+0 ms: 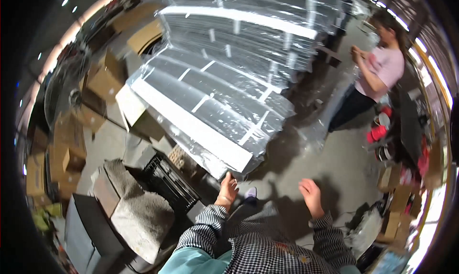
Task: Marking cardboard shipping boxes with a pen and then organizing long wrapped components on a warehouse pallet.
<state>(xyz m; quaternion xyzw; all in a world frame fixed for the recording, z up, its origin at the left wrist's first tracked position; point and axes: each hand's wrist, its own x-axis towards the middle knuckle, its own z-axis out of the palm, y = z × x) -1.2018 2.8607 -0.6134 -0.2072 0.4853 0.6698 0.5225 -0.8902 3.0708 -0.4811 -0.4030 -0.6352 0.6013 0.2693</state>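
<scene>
My left hand is at the near corner of the bundle, and its bent fingers touch the clear film there. Whether they really pinch the film, I cannot tell, because this place is small and blurred. My right hand is free: it holds nothing, and its fingers are a little bent, above the floor, apart from the bundle.

The bundle lies in front of me, to the upper middle of my view. It is grey and shiny, with short white tapes, and a wide white strip runs along its left side up to the near corner. Behind it, more wrapped layers rise.

To the left of my left arm there are a black crate and a grey cloth; farther left stand brown cartons. On the right side, a co-worker in a pink shirt stands with both hands close together. Red spools are near this person.
</scene>
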